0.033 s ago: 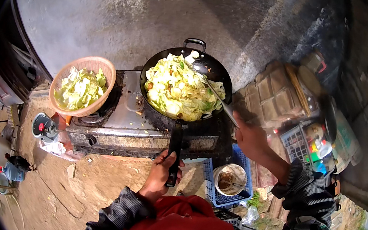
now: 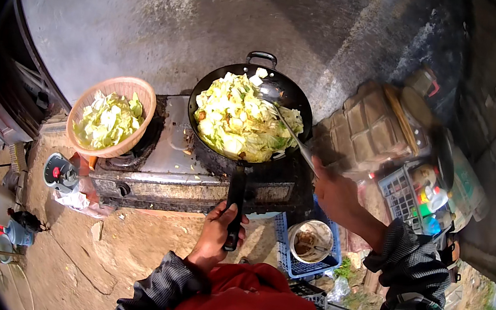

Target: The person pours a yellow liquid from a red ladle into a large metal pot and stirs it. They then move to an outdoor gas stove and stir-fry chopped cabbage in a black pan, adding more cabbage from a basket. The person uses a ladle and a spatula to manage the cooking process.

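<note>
A black wok (image 2: pixel 300 98) stands on the stove's right burner, heaped with chopped cabbage (image 2: pixel 228 117). My left hand (image 2: pixel 219 228) is closed around the wok's long black handle (image 2: pixel 237 185), which points toward me. My right hand (image 2: pixel 340 193) grips the handle of a metal spatula (image 2: pixel 292 135), coming in over the wok's right rim. The spatula's head lies against the right side of the heap and is partly hidden by cabbage. A woven basket (image 2: pixel 148 98) with more cut cabbage (image 2: pixel 108 121) sits over the left burner.
The stove (image 2: pixel 160 185) backs onto a grey wall (image 2: pixel 205 14). Below its right end, a blue crate (image 2: pixel 285 260) holds a tub (image 2: pixel 297 252). Bricks (image 2: pixel 367 128) and a crate of bottles (image 2: pixel 399 194) are at right. A dial scale (image 2: pixel 59 173) and a dark chicken (image 2: pixel 25 219) are at left.
My right hand and the spatula have shifted very slightly left and toward me. My left hand and the wok look the same.
</note>
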